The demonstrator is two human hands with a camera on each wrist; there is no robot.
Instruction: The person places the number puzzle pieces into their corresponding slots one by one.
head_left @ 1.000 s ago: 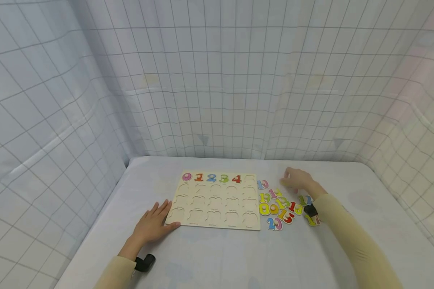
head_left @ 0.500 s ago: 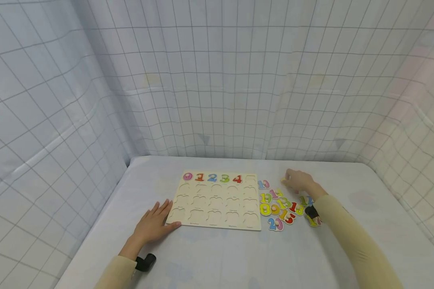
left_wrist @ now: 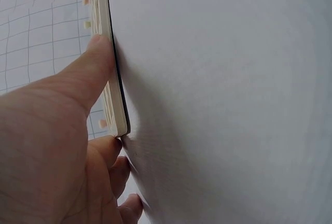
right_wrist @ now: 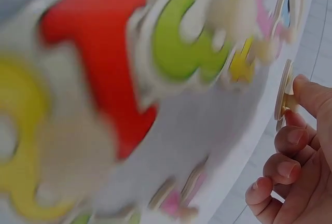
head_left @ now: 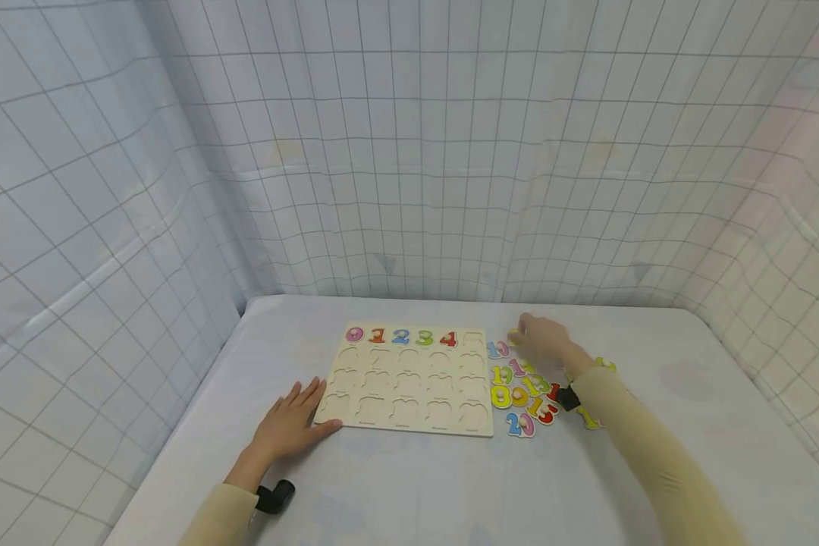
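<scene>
A pale wooden number puzzle board [head_left: 409,432] lies on the white table. Pieces 0 to 4 fill most of its top row; the other recesses show bare wood. My left hand [head_left: 290,425] rests with straight fingers at the board's near-left corner, its thumb [left_wrist: 96,60] over the edge. Beyond the board's upper right, my right hand [head_left: 544,337] pinches a puzzle piece [right_wrist: 282,94] by its knob between thumb and fingertips. The piece is edge-on in the right wrist view, so its number cannot be read; a bit of yellow shows in the head view.
Loose knobbed number pieces crowd the board's right side, among them a 20 [head_left: 521,425], a 15 [head_left: 542,410], an 8 [head_left: 501,396] and a 10 [head_left: 498,349]. My right forearm covers some others. Grid-patterned white cloth [head_left: 409,152] walls the back and sides.
My right hand has moved left toward the board, carrying the piece. A yellow-green piece now shows beyond the right forearm. My left hand stays put.
</scene>
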